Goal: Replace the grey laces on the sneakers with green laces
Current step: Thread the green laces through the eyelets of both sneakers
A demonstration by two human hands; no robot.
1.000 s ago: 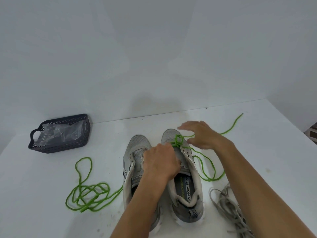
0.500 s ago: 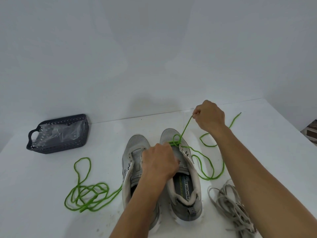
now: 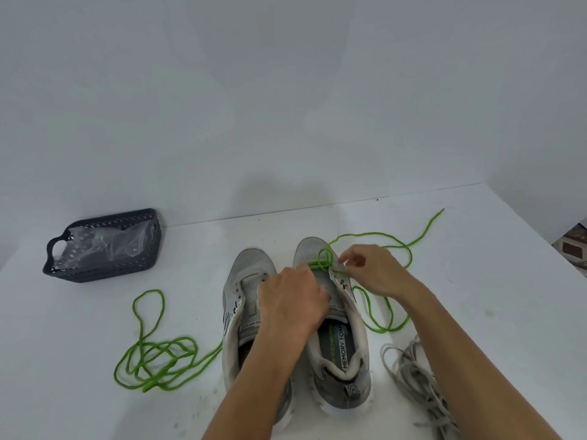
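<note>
The left hand (image 3: 293,300) covers the tongue of the right sneaker (image 3: 333,328), so whether its curled fingers hold anything is hard to tell. The right hand (image 3: 373,269) sits at the eyelets, fingertips pinching the green lace (image 3: 322,260) by its looped toe end. The grey laces (image 3: 419,385) lie piled right, partly cut off.
</note>
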